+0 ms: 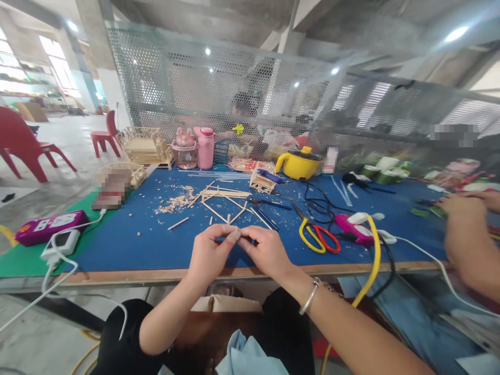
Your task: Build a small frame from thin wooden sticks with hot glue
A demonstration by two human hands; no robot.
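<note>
My left hand (pixel 211 253) and my right hand (pixel 266 251) meet fingertip to fingertip just above the near edge of the blue table mat (pixel 128 239). Both pinch a small thin wooden stick (pixel 239 231) between thumb and fingers. Just beyond my hands lies a frame of thin wooden sticks (pixel 226 200), and left of it a heap of wood shavings (pixel 175 200). A metal bangle sits on my right wrist.
Yellow and red scissors (pixel 318 237), black pliers and cables, and a pink glue gun (pixel 353 229) lie to the right. A yellow pot (pixel 297 164), pink bottles and small stick models stand at the back. A co-worker's hand (pixel 464 229) reaches in at right. A power strip (pixel 47 227) lies left.
</note>
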